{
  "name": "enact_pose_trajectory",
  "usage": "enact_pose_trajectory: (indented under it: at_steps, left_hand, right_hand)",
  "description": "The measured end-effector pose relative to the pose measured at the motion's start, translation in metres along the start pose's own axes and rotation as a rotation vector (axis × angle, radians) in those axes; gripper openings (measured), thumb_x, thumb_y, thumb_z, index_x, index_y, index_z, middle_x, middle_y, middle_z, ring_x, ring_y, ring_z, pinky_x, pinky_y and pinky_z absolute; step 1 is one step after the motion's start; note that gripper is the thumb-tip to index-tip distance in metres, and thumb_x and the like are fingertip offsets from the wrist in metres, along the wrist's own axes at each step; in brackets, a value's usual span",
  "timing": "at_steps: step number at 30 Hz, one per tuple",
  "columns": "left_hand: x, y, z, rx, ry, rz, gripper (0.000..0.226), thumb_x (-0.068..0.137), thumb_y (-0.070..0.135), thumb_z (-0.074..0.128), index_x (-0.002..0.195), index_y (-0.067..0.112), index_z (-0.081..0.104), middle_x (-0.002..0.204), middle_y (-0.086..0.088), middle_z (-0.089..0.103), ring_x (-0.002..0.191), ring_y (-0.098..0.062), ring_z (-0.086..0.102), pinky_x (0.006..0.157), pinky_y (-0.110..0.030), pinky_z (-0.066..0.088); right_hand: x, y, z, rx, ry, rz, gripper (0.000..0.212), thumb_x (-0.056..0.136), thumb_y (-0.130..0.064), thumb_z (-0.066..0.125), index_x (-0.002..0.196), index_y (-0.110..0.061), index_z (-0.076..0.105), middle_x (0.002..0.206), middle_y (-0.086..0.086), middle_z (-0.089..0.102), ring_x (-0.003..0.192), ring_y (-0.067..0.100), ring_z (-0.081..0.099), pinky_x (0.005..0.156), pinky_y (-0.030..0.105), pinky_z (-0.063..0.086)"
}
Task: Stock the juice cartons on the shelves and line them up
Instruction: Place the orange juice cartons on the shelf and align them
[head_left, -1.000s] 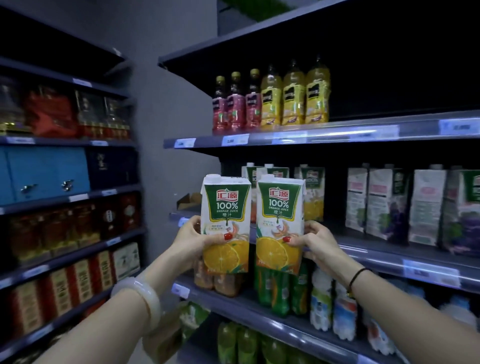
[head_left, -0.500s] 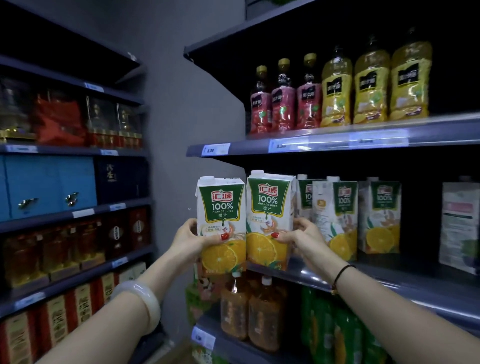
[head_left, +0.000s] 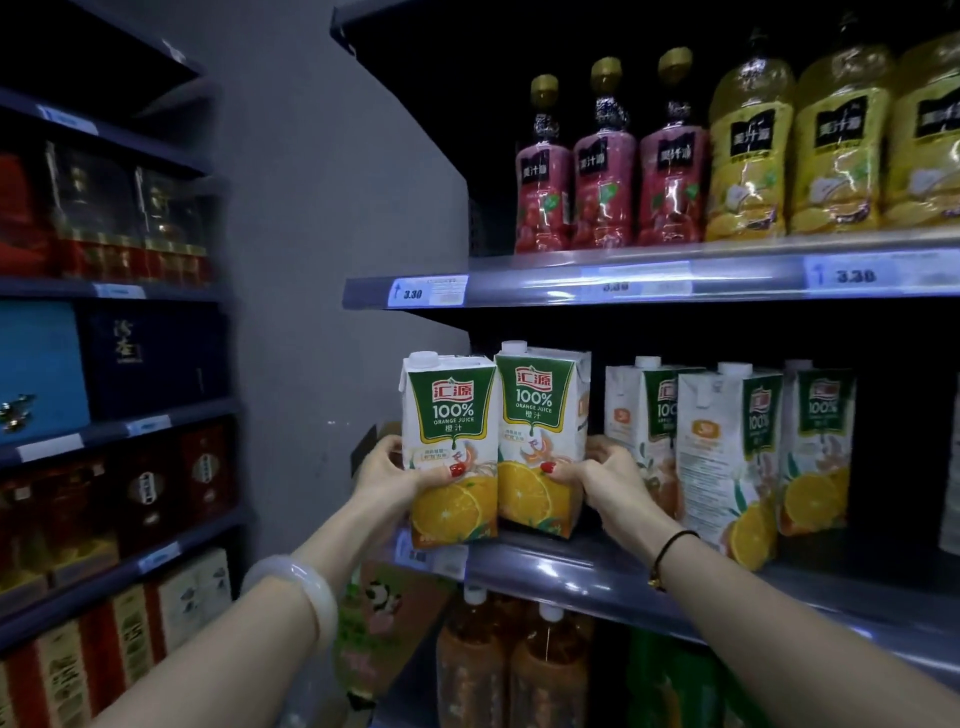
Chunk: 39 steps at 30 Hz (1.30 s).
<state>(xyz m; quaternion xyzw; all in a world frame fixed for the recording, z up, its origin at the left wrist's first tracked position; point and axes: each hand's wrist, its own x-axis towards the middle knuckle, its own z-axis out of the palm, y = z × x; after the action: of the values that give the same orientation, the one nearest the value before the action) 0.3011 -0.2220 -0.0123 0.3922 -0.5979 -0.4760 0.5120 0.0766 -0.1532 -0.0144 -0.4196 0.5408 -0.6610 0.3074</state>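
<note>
- Left hand (head_left: 387, 470) is clamped on the left carton (head_left: 449, 415). The red-nailed thumb lies flat on the front face, and the other fingers wrap round the far side, mostly hidden from my feed.
- Right hand (head_left: 605, 473) does the mirror thing on the right carton (head_left: 540, 410): thumb on the front, fingers curled round its right side.
- Both cartons are upright and touching side by side at the left end of the middle shelf (head_left: 597, 571). The right one's base is over the shelf board, while the left one's base hangs in front of the lip. Can't tell if either actually rests on it.
- They're boxy glossy card with a round white screw cap, a green label and orange slices printed low down.
- Just right of them, the other cartons (head_left: 727, 447) stand on the same shelf, turned so their side panels show. The right hand is wedged between them and the right carton.
- On the shelf above are red bottles (head_left: 605, 182) with gold caps and yellow bottles (head_left: 831, 156), all in shiny wrap. The last yellow one is cut off at the edge. The price tag (head_left: 428, 291) reads 3.30.
- Below are amber bottles (head_left: 519, 675) with white caps, their bottoms cut off. The green stuff beside them is too dark to make out.
- There's a smooth pale bangle (head_left: 311, 587) on the left wrist and a thin black cord (head_left: 672, 543) on the right.
</note>
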Motion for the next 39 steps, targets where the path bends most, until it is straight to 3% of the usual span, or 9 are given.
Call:
enact_pose_trajectory:
  at_steps: [2, 7, 10, 14, 19, 26, 29, 34, 39]
  left_hand:
    - [0.015, -0.004, 0.006, -0.021, -0.017, -0.008, 0.063, 0.052, 0.019, 0.091, 0.105, 0.017, 0.057, 0.099, -0.001, 0.07, 0.084, -0.019, 0.068, 0.062, -0.035, 0.056]
    - [0.045, -0.014, 0.021, -0.066, -0.06, -0.038, 0.066, 0.051, 0.015, 0.091, 0.107, 0.016, 0.056, 0.103, -0.004, 0.07, 0.089, -0.023, 0.068, 0.075, -0.044, 0.057]
    - [0.057, -0.015, 0.036, -0.083, -0.09, -0.063, 0.067, 0.05, 0.016, 0.09, 0.106, 0.017, 0.054, 0.104, -0.004, 0.068, 0.09, -0.024, 0.068, 0.074, -0.044, 0.057]
    - [0.066, -0.022, 0.055, -0.084, -0.109, -0.105, 0.074, 0.049, 0.016, 0.09, 0.11, 0.012, 0.05, 0.099, -0.004, 0.068, 0.085, -0.022, 0.067, 0.062, -0.036, 0.055]
    - [0.074, -0.024, 0.059, -0.015, -0.137, -0.173, 0.086, 0.055, 0.015, 0.089, 0.126, 0.004, 0.041, 0.089, -0.002, 0.064, 0.085, -0.024, 0.066, 0.069, -0.039, 0.056]
    - [0.067, -0.03, 0.059, -0.021, -0.149, -0.135, 0.054, 0.064, 0.014, 0.084, 0.105, 0.018, 0.05, 0.088, 0.004, 0.065, 0.079, -0.014, 0.064, 0.054, -0.028, 0.05]
    - [0.063, -0.033, 0.059, -0.005, -0.14, -0.107, 0.053, 0.064, 0.012, 0.084, 0.105, 0.016, 0.05, 0.097, -0.002, 0.066, 0.082, -0.016, 0.066, 0.059, -0.03, 0.054]
    - [0.048, -0.033, 0.058, 0.098, -0.08, -0.051, 0.058, 0.064, 0.014, 0.085, 0.112, 0.01, 0.053, 0.112, -0.01, 0.065, 0.097, -0.027, 0.064, 0.086, -0.047, 0.054]
    - [0.023, -0.024, 0.062, 0.214, 0.091, 0.09, 0.062, 0.066, 0.018, 0.084, 0.116, 0.005, 0.049, 0.118, -0.013, 0.059, 0.1, -0.025, 0.058, 0.087, -0.039, 0.05]
  right_hand:
    - [0.009, 0.004, -0.001, -0.014, 0.026, -0.004, 0.041, 0.067, 0.003, 0.076, 0.099, -0.013, 0.057, 0.103, 0.009, 0.069, 0.094, 0.026, 0.065, 0.086, 0.045, 0.055]
    - [0.025, 0.011, -0.012, -0.039, 0.084, 0.009, 0.041, 0.064, 0.003, 0.076, 0.093, -0.018, 0.057, 0.097, 0.006, 0.067, 0.09, 0.025, 0.064, 0.082, 0.043, 0.056]
    - [0.032, 0.013, -0.026, -0.059, 0.099, 0.022, 0.044, 0.062, 0.005, 0.075, 0.1, -0.012, 0.061, 0.103, 0.01, 0.069, 0.096, 0.029, 0.064, 0.087, 0.048, 0.054]
    - [0.038, 0.016, -0.04, -0.106, 0.103, 0.056, 0.053, 0.064, 0.002, 0.076, 0.112, -0.009, 0.057, 0.112, 0.01, 0.066, 0.101, 0.029, 0.063, 0.091, 0.048, 0.052]
    - [0.041, 0.018, -0.041, -0.128, 0.063, 0.085, 0.05, 0.07, -0.003, 0.076, 0.114, -0.009, 0.053, 0.116, 0.011, 0.063, 0.105, 0.028, 0.061, 0.093, 0.048, 0.051]
    - [0.033, 0.019, -0.041, -0.131, 0.035, 0.073, 0.052, 0.075, -0.005, 0.073, 0.123, -0.01, 0.052, 0.126, 0.01, 0.06, 0.111, 0.027, 0.059, 0.096, 0.046, 0.049]
    - [0.025, 0.019, -0.041, -0.172, 0.038, 0.05, 0.054, 0.08, -0.01, 0.071, 0.128, -0.014, 0.049, 0.129, 0.007, 0.058, 0.109, 0.022, 0.057, 0.095, 0.039, 0.049]
    - [0.005, 0.025, -0.041, -0.276, 0.022, 0.065, 0.06, 0.082, -0.015, 0.07, 0.135, -0.009, 0.044, 0.135, 0.008, 0.054, 0.119, 0.022, 0.054, 0.102, 0.035, 0.044]
    - [-0.018, 0.018, -0.049, -0.375, 0.08, -0.015, 0.064, 0.08, -0.017, 0.073, 0.135, -0.002, 0.044, 0.137, 0.011, 0.051, 0.125, 0.023, 0.049, 0.092, 0.023, 0.038]
